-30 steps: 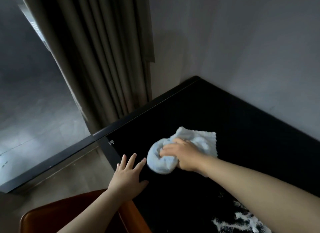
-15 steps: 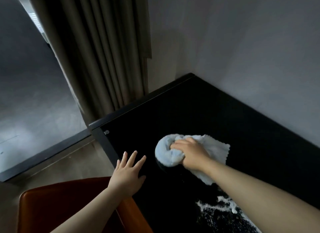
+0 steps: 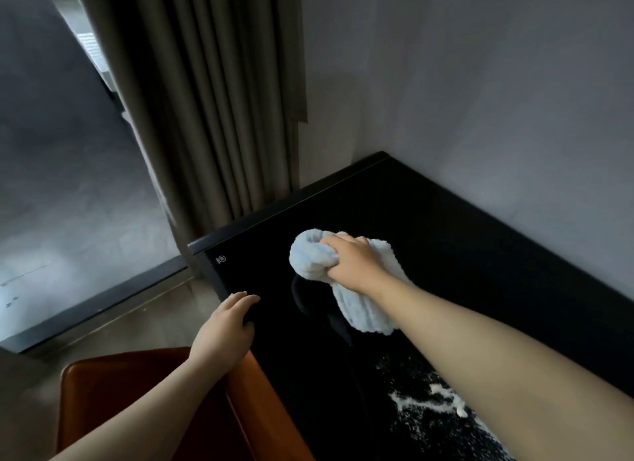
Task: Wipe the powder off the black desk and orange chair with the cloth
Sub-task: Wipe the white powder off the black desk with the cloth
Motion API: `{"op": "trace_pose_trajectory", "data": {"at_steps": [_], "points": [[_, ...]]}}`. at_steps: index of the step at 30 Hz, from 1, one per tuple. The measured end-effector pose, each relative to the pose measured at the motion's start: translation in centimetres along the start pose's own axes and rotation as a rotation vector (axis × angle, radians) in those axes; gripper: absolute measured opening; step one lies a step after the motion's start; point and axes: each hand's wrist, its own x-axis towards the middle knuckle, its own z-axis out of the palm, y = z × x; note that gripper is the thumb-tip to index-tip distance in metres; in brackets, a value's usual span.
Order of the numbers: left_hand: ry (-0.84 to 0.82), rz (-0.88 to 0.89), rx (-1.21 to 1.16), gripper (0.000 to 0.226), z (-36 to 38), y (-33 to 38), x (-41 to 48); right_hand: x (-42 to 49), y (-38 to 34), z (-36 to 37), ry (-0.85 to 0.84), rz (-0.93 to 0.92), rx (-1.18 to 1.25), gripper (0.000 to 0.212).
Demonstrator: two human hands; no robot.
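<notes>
My right hand (image 3: 355,263) grips a bunched pale blue cloth (image 3: 310,256) above the left part of the black desk (image 3: 463,241); the cloth's loose end (image 3: 365,311) hangs down toward the glossy top. My left hand (image 3: 224,330) rests on the desk's front left edge with its fingers slightly bent. White powder (image 3: 432,404) lies scattered on the desk near my right forearm, partly hidden by it. The orange chair (image 3: 144,392) stands below the desk edge, under my left forearm.
A beige curtain (image 3: 206,100) hangs behind the desk's left corner. A grey wall (image 3: 497,100) runs along the desk's back edge. Grey floor (image 3: 68,203) and a dark floor rail (image 3: 103,306) lie to the left.
My right hand has bunched the cloth tighter and lifted it off the desk, away from me. My left hand's fingers have drawn together from a flat spread. More powder has come into view.
</notes>
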Motion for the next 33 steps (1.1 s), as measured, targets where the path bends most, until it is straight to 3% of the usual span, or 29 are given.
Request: {"op": "trace_pose_trajectory", "data": {"at_steps": [3, 7, 10, 14, 19, 30, 33], "points": [[0.026, -0.043, 0.014, 0.053, -1.4, -1.5, -0.1, 2.1, -1.9, 2.5, -0.006, 0.188, -0.022, 0.062], [0.024, -0.158, 0.033, 0.055, -3.4, -3.4, -0.1, 4.3, -5.7, 4.6, -0.050, 0.285, -0.042, 0.059], [0.083, -0.237, 0.077, 0.054, -4.4, -4.6, -0.5, 5.5, -9.8, 6.4, -0.149, 0.139, -0.073, 0.065], [0.124, -0.286, 0.094, 0.054, -4.8, -5.4, -0.8, 4.5, -13.3, 8.1, -0.267, -0.189, -0.214, 0.054], [0.071, -0.209, 0.062, 0.048, -3.4, -3.6, -0.9, 0.8, -9.6, 7.4, -0.315, -0.364, -0.140, 0.059], [-0.117, 0.071, 0.053, 0.050, 3.6, 4.1, -2.3, -9.8, 0.8, 2.5, -0.392, -0.225, -0.041, 0.057], [-0.156, 0.101, 0.075, 0.052, 5.4, 5.7, -3.4, -13.0, 4.0, 1.5, -0.433, -0.141, -0.024, 0.039]]}}
